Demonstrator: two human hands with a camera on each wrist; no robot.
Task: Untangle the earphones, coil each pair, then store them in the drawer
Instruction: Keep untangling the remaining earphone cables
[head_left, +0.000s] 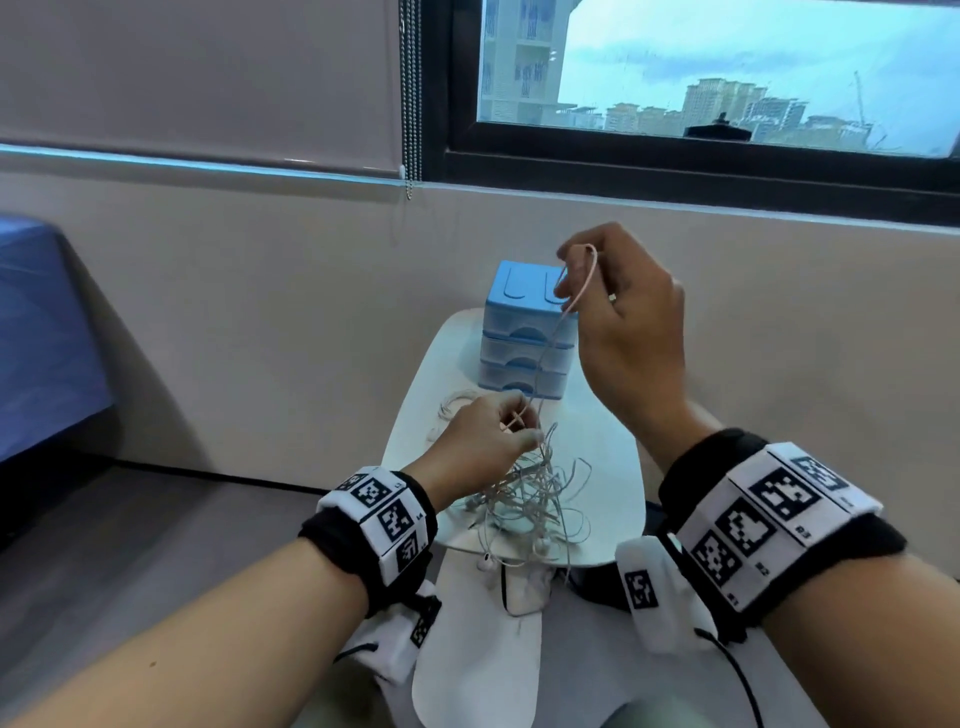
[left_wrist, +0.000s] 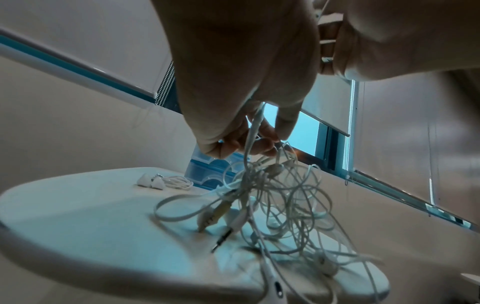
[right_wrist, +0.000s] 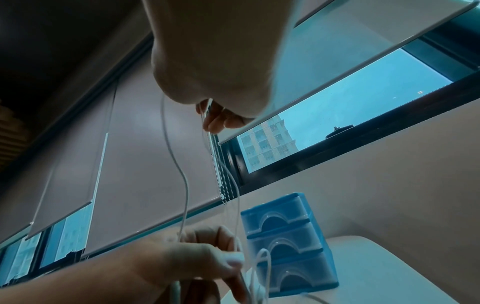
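the white table (head_left: 597, 452) is carrying a blue drawer box (head_left: 524, 332) at its far end. in front of the box the tangled earphones (head_left: 535, 499) are lying in a heap. the right hand (head_left: 623, 322) is pinching one cord (head_left: 582, 291) high above the box, likely to pull it free. the left hand (head_left: 483, 441) is pinching cords at the heap's top to steady it. a coiled pair (head_left: 457, 405) is waiting left of the box.

Smooth white rubbery earphone cables (head_left: 535, 493) with metal jack plugs (left_wrist: 219, 239) lie on a matt white bench (head_left: 608, 467), beside a glossy translucent blue plastic drawer unit (head_left: 524, 332) at its far edge.
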